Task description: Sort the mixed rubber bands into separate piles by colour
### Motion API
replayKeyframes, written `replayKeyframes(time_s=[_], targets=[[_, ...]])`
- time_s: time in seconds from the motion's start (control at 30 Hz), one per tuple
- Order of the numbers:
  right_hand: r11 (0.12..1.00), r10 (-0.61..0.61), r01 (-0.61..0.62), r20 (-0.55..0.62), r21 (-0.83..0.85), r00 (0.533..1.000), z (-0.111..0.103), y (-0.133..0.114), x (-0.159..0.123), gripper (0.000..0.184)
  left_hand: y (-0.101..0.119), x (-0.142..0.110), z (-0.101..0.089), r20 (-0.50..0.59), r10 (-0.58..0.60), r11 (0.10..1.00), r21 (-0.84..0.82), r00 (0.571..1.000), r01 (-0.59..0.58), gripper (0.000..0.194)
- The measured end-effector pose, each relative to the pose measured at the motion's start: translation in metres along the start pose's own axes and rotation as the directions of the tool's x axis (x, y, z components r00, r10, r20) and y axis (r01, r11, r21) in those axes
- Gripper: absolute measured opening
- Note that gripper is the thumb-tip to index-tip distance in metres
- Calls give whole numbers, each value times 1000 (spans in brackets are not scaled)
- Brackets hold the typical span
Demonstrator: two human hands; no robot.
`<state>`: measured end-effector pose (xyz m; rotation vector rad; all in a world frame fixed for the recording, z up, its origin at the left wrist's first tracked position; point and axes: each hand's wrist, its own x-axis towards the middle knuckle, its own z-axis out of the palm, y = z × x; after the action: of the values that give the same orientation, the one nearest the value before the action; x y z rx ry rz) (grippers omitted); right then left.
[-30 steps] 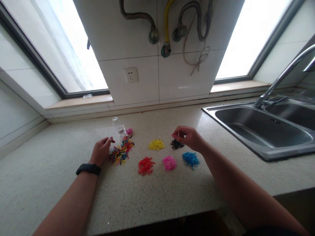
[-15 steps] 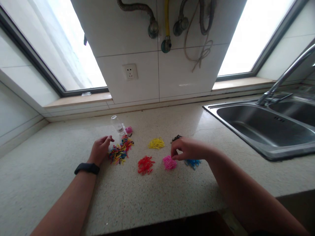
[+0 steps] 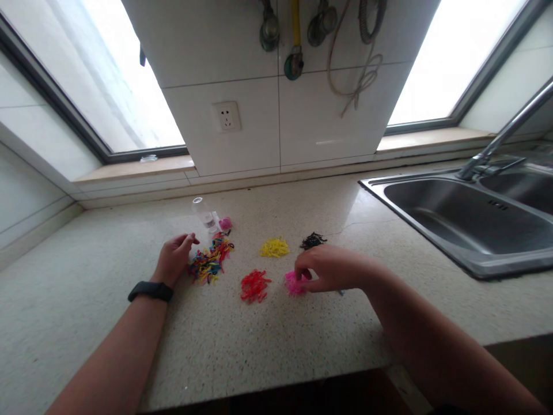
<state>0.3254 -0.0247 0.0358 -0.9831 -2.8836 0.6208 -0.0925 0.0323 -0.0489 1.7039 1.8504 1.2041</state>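
Observation:
Small rubber bands lie in piles on the speckled countertop (image 3: 268, 346). My right hand (image 3: 326, 269) rests over the pink pile (image 3: 292, 283), fingers curled down into it; what they pinch is hidden. It covers most of the blue pile. A red pile (image 3: 254, 285), a yellow pile (image 3: 273, 248) and a black pile (image 3: 313, 240) sit close around it. My left hand (image 3: 175, 257), with a black wristband (image 3: 150, 290), lies loosely curled beside the mixed-colour pile (image 3: 210, 261), thumb and fingers slightly apart, holding nothing.
A small clear bottle (image 3: 204, 214) lies tipped behind the mixed pile, with a pink cap (image 3: 225, 223) next to it. A steel sink (image 3: 466, 222) and tap (image 3: 501, 138) are at the right. A wall socket (image 3: 227, 116) and hoses hang behind.
My right hand came from the black pile toward me and down onto the pink pile. My left hand stayed beside the mixed pile. The view tilted slightly downward.

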Motion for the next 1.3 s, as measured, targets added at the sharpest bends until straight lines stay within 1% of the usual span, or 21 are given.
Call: replayKeyframes(time_s=[0.1, 0.2, 0.3, 0.43, 0.57, 0.7, 0.8, 0.9, 1.0, 1.13, 1.2, 1.3], targets=[[999, -26, 27, -36, 21, 999, -1, 3, -1, 10, 0, 0, 0, -2, -2, 1000, 9, 1000, 2, 43], [997, -62, 64, -58, 47, 996, -1, 5, -1, 16, 0, 0, 0, 0, -1, 1000, 12, 1000, 1, 44], [995, -96, 97, -34, 36, 995, -2, 3, 1, 20, 0, 0, 0, 5, 3, 1000, 13, 1000, -3, 44], [996, -92, 92, 3, -3, 996, 1, 0, 4, 22, 1, 1, 1, 1, 7, 1000, 24, 1000, -7, 45], [993, -111, 111, 13, 28, 994, 3, 1, 5, 21, 0, 1, 1, -8, 10, 999, 39, 1000, -10, 45], [994, -94, 94, 7, 57, 996, 2, 3, 3, 23, -2, 2, 1, -2, 10, 999, 41, 1000, -10, 46], [996, -76, 78, -36, 54, 996, -2, 5, 0, 25, -3, 2, 2, -2, 6, 999, 48, 1000, -6, 46], [998, -56, 59, -82, 37, 995, -4, 10, -2, 21, -3, 2, 3, -5, 8, 998, 58, 1000, -8, 46], [999, -8, 2, -151, -43, 988, -2, 21, -1, 15, -2, 2, 3, -5, 17, 997, 70, 1000, -16, 47], [973, 53, -108, -256, -205, 965, 2, 38, 1, 10, -1, 3, 2, 11, 25, 996, 86, 1000, -26, 48], [960, 65, -143, -307, -239, 950, 2, 45, 1, 9, -1, 3, 2, 17, 27, 995, 91, 999, -28, 48], [947, 76, -191, -398, -258, 914, -1, 52, -1, 8, 0, 2, 2, 23, 32, 994, 102, 999, -34, 48]])
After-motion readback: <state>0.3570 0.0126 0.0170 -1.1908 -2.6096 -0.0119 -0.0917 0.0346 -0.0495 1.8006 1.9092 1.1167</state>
